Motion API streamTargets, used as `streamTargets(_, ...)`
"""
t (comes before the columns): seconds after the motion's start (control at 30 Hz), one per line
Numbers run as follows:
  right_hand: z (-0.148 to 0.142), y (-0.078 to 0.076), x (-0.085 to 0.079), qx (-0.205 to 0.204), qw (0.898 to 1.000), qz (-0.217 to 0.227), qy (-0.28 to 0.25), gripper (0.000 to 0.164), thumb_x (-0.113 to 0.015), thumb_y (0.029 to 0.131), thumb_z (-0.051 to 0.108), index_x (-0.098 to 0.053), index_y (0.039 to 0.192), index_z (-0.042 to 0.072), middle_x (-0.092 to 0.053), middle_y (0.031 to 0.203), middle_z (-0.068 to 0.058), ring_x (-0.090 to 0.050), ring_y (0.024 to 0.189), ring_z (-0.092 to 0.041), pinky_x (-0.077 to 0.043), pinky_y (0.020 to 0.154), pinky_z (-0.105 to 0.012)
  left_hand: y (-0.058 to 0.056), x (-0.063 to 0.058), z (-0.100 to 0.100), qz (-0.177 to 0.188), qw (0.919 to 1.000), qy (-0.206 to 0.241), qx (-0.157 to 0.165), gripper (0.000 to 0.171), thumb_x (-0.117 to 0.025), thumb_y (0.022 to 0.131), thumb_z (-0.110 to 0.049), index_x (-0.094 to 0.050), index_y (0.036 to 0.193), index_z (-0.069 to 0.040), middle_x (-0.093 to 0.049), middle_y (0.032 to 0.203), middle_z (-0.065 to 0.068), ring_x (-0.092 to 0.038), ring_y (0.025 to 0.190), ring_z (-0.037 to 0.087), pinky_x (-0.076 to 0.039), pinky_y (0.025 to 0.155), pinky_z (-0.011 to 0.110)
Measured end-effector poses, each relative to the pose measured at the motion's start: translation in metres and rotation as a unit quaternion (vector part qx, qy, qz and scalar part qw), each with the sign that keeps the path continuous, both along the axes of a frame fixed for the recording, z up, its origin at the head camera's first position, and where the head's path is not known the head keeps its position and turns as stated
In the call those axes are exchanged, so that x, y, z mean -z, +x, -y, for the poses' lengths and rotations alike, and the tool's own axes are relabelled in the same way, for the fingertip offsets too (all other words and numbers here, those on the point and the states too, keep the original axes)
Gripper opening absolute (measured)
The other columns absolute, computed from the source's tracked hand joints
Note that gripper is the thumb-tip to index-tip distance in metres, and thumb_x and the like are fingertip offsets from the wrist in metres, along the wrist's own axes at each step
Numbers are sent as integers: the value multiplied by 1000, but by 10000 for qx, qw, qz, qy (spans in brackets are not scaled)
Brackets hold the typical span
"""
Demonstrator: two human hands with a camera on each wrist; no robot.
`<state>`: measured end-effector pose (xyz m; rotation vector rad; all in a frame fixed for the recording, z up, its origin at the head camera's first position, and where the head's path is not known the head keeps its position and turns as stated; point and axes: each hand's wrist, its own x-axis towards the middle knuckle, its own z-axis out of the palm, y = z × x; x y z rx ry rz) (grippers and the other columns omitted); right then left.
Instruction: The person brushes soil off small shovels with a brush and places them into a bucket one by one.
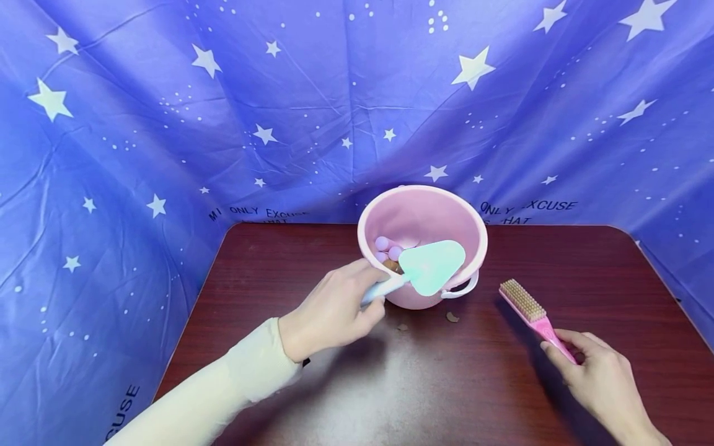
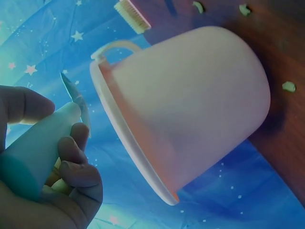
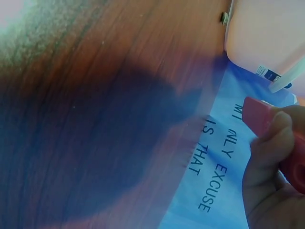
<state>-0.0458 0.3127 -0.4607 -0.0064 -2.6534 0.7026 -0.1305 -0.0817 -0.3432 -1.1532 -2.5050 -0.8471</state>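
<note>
My left hand [image 1: 337, 305] grips the pale handle of a small mint-green shovel [image 1: 436, 266], its blade above the mouth of a pink bucket [image 1: 409, 302]. Inside the bucket lie several lilac balls [image 1: 395, 253] and something brown [image 1: 390, 266], partly hidden by the shovel and hand. To the right, my right hand [image 1: 605, 375] holds a pink brush [image 1: 524, 301] by its handle, tan bristles facing up. The left wrist view shows fingers curled round the thick handle, beside the bucket's rim. Only part of the brush's pink handle [image 3: 257, 116] shows in the right wrist view.
Small brownish scraps [image 1: 452, 318] lie on the dark wooden table [image 1: 268, 266] in front of the bucket. A white bucket handle [image 1: 463, 291] hangs at its right side. Behind the table hangs a blue cloth [image 1: 312, 80] with white stars and lettering.
</note>
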Motion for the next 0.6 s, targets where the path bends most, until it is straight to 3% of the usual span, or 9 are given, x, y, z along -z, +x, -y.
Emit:
streamTargets(0.17, -4, -4, 2, -22, 9999, -64, -133, 26, -78, 76, 13, -71, 99, 3, -54, 73, 3, -46, 49, 7, -32, 49, -16, -11, -5, -8, -63, 9995, -276, -148, 22, -57, 76, -9, -63, 96, -12, -47, 79, -5, -44, 68, 9, -40, 60, 24)
streamTargets(0.4, -11, -13, 4, 186, 9997, 7, -140, 25, -78, 77, 17, -72, 97, 4, -54, 71, 7, -45, 52, 9, -31, 50, -18, -25, -7, -18, -140, 9971, -695, -284, 31, -58, 77, -11, -67, 107, -12, -60, 98, -4, -51, 77, 10, -45, 70, 28)
streamTargets(0.6, -13, -18, 8, 326, 9995, 18, -56, 24, -77, 76, 18, -72, 95, 4, -54, 73, 3, -38, 58, 7, -29, 52, -20, -34, -7, -26, -85, 9948, -897, -482, 23, -59, 74, -10, -68, 95, -14, -55, 80, -7, -48, 71, 11, -44, 65, 28)
